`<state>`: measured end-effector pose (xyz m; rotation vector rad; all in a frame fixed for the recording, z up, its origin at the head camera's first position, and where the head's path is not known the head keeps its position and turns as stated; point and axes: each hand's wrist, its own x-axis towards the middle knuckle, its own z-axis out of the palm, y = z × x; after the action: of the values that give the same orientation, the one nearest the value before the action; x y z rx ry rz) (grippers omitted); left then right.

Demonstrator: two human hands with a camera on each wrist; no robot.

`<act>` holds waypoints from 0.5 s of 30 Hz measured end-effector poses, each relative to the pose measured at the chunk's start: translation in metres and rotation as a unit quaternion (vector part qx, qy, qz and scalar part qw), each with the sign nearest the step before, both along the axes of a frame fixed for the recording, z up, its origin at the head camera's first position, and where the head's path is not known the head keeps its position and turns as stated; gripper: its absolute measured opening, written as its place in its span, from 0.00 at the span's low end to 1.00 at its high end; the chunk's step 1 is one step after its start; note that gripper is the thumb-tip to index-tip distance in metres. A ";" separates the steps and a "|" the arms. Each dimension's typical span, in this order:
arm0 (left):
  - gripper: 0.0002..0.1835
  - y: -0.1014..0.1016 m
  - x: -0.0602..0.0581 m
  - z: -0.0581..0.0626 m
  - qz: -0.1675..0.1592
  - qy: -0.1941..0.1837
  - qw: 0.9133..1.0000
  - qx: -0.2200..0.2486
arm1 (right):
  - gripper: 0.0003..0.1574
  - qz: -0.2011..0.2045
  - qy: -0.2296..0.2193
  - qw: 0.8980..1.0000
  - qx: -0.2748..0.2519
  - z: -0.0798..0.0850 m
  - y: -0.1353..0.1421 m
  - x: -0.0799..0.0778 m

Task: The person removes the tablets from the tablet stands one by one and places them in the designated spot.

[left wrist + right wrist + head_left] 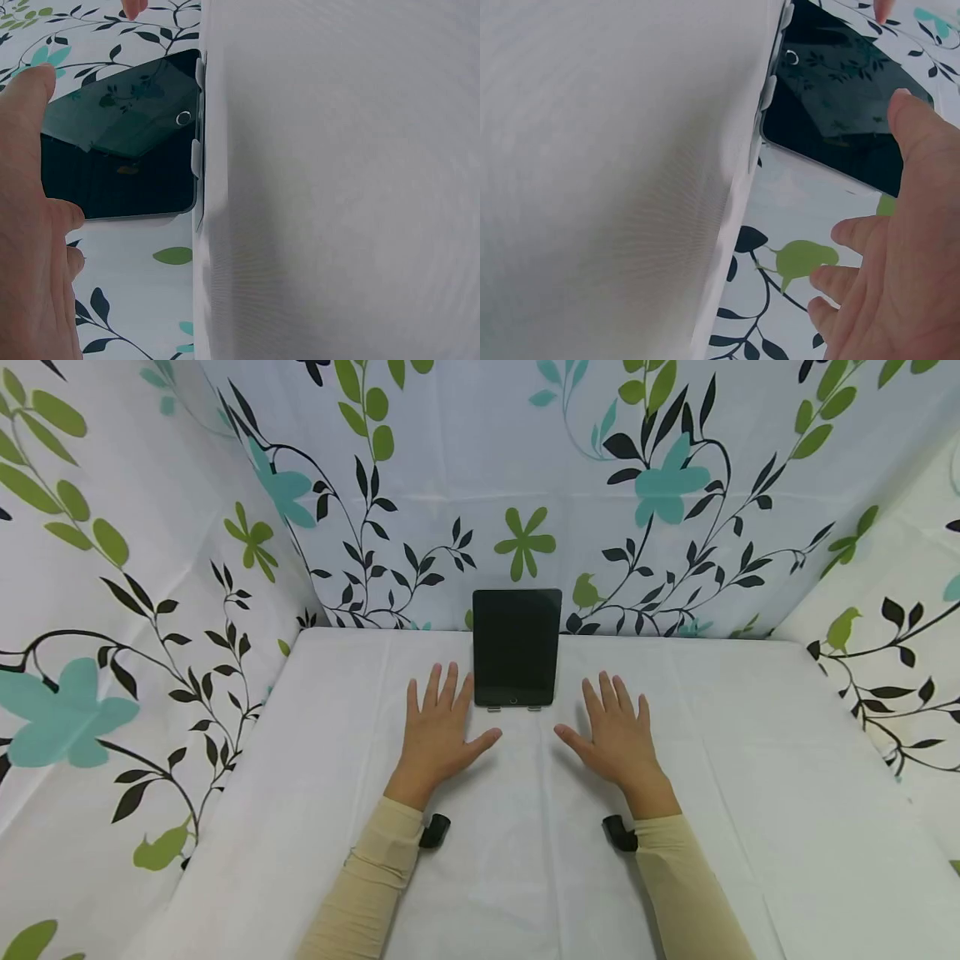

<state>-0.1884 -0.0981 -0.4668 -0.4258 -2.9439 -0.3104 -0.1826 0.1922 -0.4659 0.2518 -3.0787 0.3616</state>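
A tablet (516,647) with a dark screen stands propped on a small stand at the back middle of the white table. Its round home button and the stand's two front lips show in both wrist views. My left hand (438,735) lies just left of the tablet, palm down, fingers spread and straight, holding nothing. On the other side my right hand (617,739) is likewise palm down with straight fingers and nothing in it. Both thumbs point inward toward each other, below the tablet. In the head view the left fingertips come close to the tablet's edge; whether they touch it I cannot tell.
A white cloth covers the table (517,877). Patterned curtains (442,468) with leaves and flowers hang behind it and at both sides. A small black wrist camera (435,832) sits by the left cuff, another black camera (619,833) by the right.
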 end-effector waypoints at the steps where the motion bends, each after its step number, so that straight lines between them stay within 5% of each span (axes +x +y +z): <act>1: 0.55 0.000 0.000 0.000 0.001 0.000 1.000 0.002 | 0.61 0.001 0.000 1.000 -0.001 0.001 0.000 0.000; 9: 0.51 -0.002 -0.004 0.004 -0.003 -0.019 0.997 0.079 | 0.56 0.008 0.064 0.997 -0.048 0.008 0.000 -0.001; 15: 0.46 -0.003 -0.009 0.016 -0.015 0.019 0.986 0.163 | 0.47 0.019 0.147 0.980 -0.133 0.016 -0.001 -0.003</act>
<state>-0.1976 -0.1013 -0.4512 -0.4243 -2.7788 -0.7637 -0.1853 0.1912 -0.4495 0.3217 -2.7029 0.6642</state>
